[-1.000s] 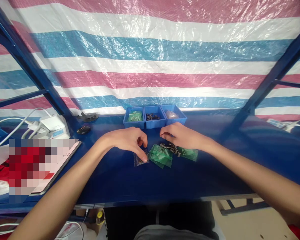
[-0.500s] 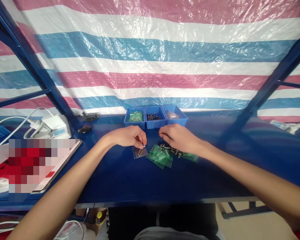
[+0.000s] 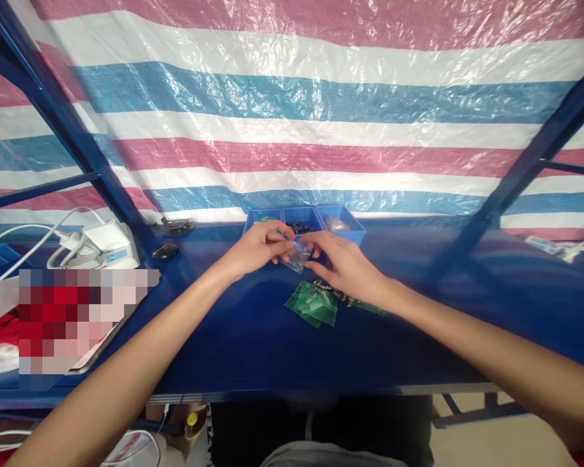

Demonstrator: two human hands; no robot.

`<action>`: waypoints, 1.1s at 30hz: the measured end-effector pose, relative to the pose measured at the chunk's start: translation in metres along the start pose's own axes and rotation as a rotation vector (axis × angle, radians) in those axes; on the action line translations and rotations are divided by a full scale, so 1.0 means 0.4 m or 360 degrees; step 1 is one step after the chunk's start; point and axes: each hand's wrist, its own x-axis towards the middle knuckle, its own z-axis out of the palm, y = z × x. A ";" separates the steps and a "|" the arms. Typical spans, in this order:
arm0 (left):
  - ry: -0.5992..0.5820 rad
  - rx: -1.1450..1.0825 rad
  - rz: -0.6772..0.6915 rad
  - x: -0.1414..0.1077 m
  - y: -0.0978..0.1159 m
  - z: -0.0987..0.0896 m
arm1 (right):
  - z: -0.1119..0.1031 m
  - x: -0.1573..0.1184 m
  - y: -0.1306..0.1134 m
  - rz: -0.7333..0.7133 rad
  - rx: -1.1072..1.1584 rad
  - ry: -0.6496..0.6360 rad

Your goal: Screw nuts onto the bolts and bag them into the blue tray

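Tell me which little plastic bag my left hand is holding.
The clear bag, pinched at your left hand's fingertips. It's colourless and raised, whereas the green bags lie on the table.

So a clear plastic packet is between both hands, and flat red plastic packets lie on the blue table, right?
Not red: the head view shows flat green plastic packets. The clear plastic packet is between the left hand and the right hand.

Single head-worn view, facing forward and down over blue table
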 end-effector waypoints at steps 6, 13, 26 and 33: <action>0.0108 -0.0141 0.0080 0.003 -0.024 0.070 | 0.001 0.003 0.004 -0.0031 -0.0075 0.0072; 0.0318 0.0350 0.0430 -0.011 -0.039 0.090 | -0.010 0.019 0.014 0.0309 0.0130 0.0198; 0.0444 0.0594 0.0356 -0.002 -0.043 0.087 | -0.007 0.025 0.005 0.0804 0.0934 0.0135; 0.0278 0.0453 0.0256 -0.006 -0.047 0.094 | -0.009 0.025 0.005 0.0812 0.0943 0.0161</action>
